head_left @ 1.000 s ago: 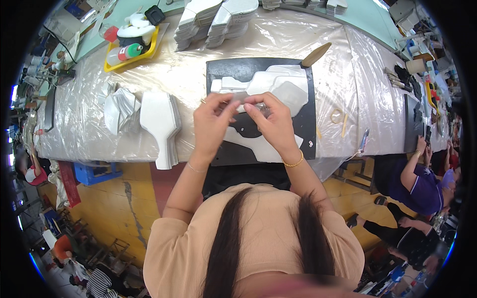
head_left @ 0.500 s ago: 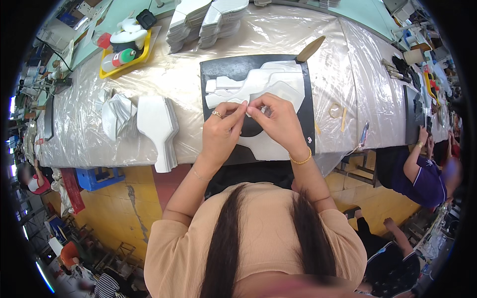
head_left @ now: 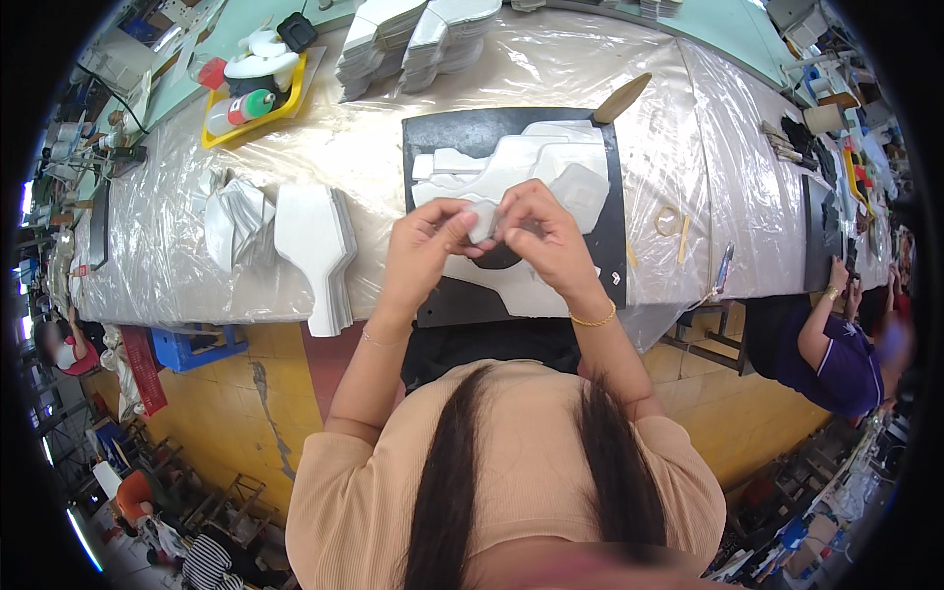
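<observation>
My left hand [head_left: 421, 246] pinches a small white flat piece [head_left: 481, 222] between thumb and fingers, over a black board [head_left: 452, 126]. On the other side of that piece, my right hand [head_left: 546, 238] has its fingers curled and closed at the edge; the exact fingertip contact is partly hidden. White cut-out panels [head_left: 531, 157] lie overlapping on the board beyond my hands. Another white panel [head_left: 536, 290] rests on the board's near part, below my wrists.
Left of the board are a stack of paddle-shaped white panels [head_left: 315, 231] and a looser pile [head_left: 236, 221]. A yellow tray [head_left: 258, 126] with bottles stands farther back, near more stacks [head_left: 442, 44]. A wooden handle [head_left: 622, 96] lies at the board's far right corner; a co-worker [head_left: 821, 344] sits right.
My hands have moved slightly apart. The small white piece, mostly covered before, now shows between them. My right fingers have curled more, and the view has shifted a little.
</observation>
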Tool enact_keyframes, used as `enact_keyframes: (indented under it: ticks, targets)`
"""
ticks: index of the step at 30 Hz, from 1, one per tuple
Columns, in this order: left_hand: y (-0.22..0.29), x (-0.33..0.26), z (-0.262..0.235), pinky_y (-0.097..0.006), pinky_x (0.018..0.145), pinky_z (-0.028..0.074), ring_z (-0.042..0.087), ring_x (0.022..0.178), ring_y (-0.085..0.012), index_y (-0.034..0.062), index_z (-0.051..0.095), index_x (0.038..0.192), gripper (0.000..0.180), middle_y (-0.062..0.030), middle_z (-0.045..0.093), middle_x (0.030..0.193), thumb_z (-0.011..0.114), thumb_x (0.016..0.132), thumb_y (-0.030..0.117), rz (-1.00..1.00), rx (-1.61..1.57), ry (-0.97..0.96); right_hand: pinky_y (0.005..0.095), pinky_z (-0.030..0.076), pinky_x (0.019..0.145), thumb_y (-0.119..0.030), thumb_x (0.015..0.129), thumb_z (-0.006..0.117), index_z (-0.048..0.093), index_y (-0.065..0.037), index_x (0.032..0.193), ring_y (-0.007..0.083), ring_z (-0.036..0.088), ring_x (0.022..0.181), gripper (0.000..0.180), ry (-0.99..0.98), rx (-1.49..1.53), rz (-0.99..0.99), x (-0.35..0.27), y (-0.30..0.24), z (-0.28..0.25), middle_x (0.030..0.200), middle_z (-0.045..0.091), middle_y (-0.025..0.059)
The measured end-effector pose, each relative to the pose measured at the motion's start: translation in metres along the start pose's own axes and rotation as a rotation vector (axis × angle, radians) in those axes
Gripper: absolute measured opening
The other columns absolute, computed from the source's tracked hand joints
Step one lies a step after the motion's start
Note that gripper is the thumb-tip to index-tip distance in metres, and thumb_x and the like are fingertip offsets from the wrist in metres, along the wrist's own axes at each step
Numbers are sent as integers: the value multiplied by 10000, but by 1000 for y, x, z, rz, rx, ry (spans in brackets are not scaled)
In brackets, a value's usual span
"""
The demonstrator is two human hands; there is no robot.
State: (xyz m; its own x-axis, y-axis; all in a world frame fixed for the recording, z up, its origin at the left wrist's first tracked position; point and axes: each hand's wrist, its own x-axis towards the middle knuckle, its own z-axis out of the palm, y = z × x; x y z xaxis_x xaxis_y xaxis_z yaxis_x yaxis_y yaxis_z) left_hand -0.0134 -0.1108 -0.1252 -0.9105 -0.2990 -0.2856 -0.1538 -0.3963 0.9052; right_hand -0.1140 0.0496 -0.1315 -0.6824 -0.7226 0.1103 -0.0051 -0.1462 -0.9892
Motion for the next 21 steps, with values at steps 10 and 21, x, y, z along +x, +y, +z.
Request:
enact_keyframes:
  ticks: [10,21]
  targets:
    - [4,-5,-13,-253,653,591,721,738,-212,-78,613,1099,232,-136,689,921,611,976,119,77,114,117,336,458,506,-180,930,614,438,-110,896,122,437,563,192,161,554,384,-15,-15,-52,654,427,-13]
    - [12,-18,-11,-248,638,580,708,742,-187,-109,636,1072,208,-118,669,889,612,964,68,298,366,102,215,428,618,-180,840,766,513,-69,674,107,515,618,321,37,-78,552,-29,-22,-49,688,558,-7]
